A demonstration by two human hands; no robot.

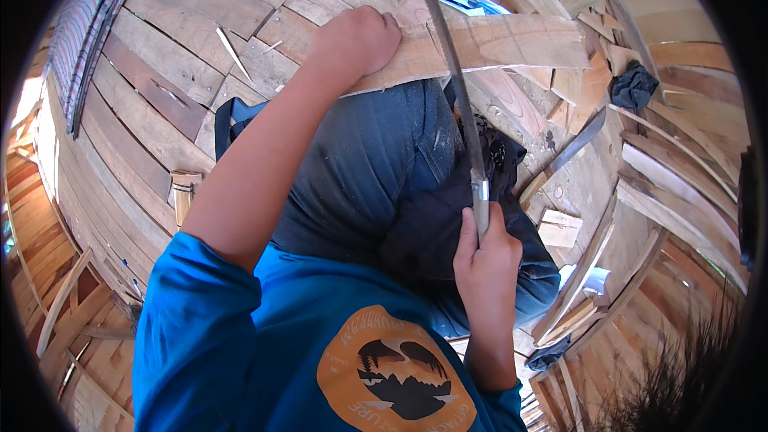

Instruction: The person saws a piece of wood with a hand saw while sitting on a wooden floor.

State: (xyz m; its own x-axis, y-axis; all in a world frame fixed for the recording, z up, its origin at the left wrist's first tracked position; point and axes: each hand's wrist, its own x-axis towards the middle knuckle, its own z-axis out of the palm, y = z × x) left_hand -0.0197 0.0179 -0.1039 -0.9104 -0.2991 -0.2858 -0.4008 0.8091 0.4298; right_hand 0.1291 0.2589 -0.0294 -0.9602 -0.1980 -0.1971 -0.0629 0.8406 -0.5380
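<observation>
My right hand point(490, 254) is wrapped round the pale handle of a machete point(456, 72), thumb along the grip. Its long dark blade points away from me and crosses over a wooden plank point(512, 42); whether the edge touches the wood I cannot tell. The plank lies crosswise at my knees, with a rough near edge. At its left end my left hand point(358, 42) is closed on it, fingers curled out of sight beneath the knuckles.
A second blade with a wooden handle point(578, 142) rests on the floor to the right. Curved timbers point(680, 176) line that side, near a crumpled black bag point(634, 85). A wood sliver point(233, 54) lies on the left floorboards, and striped cloth point(92, 24) hangs far left.
</observation>
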